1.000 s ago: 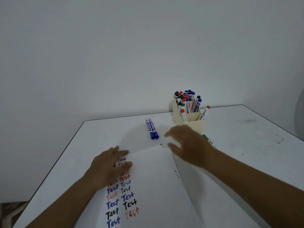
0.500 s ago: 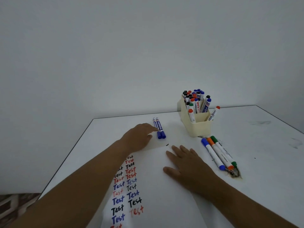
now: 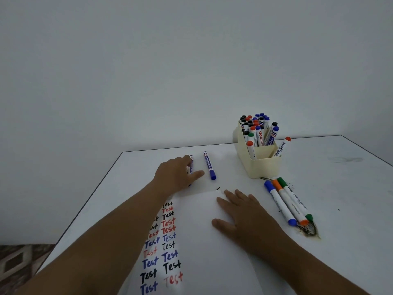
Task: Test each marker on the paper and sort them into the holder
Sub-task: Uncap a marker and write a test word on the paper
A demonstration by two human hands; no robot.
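My left hand [image 3: 174, 175] reaches past the top of the paper [image 3: 202, 248] and grips a blue marker [image 3: 191, 161], mostly hidden under the fingers. A second blue marker [image 3: 209, 165] lies just right of it, capped end toward me. My right hand [image 3: 244, 213] rests flat on the paper's upper right part, fingers straight. The sheet carries two columns of "Test" in black, red and blue. The cream holder [image 3: 263, 167] stands at the back right, packed with several capped markers; a red-capped one leans out of its front right compartment.
Three slim markers [image 3: 285, 201], blue, orange and green, lie side by side in front of the holder. A dark stain [image 3: 308, 231] marks the white table [image 3: 340, 188] at their near ends. The table's left edge drops to a patterned floor [image 3: 19, 262].
My left hand left the paper, reached forward to the two blue markers and took one, pulling it left from its twin. My right hand drew back and settled flat on the paper.
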